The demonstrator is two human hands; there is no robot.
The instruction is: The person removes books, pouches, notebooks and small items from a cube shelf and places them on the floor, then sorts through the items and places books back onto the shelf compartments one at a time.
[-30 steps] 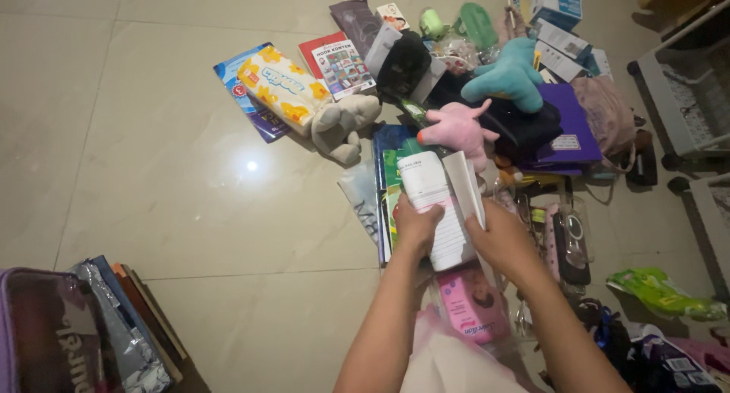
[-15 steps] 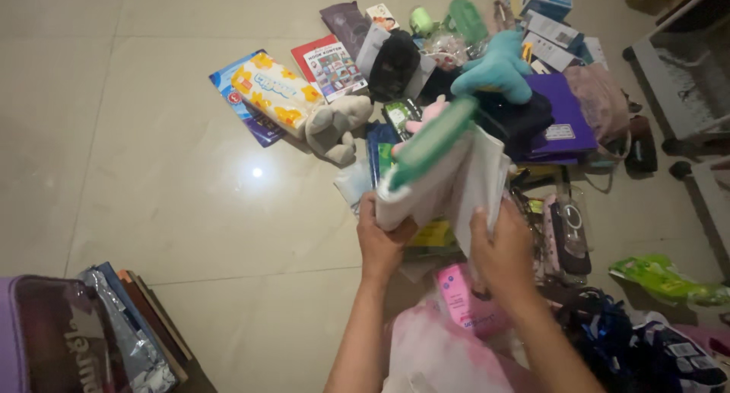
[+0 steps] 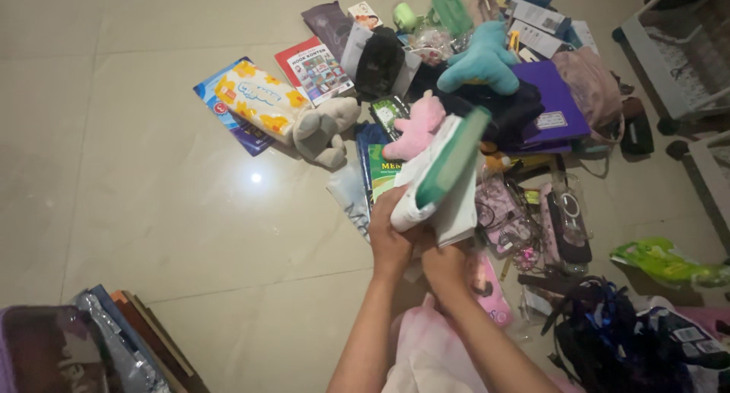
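Both of my hands hold a small stack of white booklets with a green edge (image 3: 441, 176), raised above the floor and tilted up to the right. My left hand (image 3: 391, 233) grips its lower left corner. My right hand (image 3: 445, 264) supports it from below. Just beyond the stack lie a pink plush toy (image 3: 418, 127), a grey plush toy (image 3: 323, 127) and a green-covered book (image 3: 380, 172) on the tiled floor.
A yellow flowered packet (image 3: 255, 100), a red book (image 3: 315, 66), a teal plush (image 3: 483, 58), a purple folder (image 3: 559, 104) and a black case (image 3: 570, 226) clutter the floor. Books stand stacked at lower left (image 3: 129, 340). A white rack (image 3: 677, 66) stands at right.
The booklets went from held open and flat to closed, lifted and tilted on edge. My hands have drawn closer together under the stack, and the view has shifted slightly.
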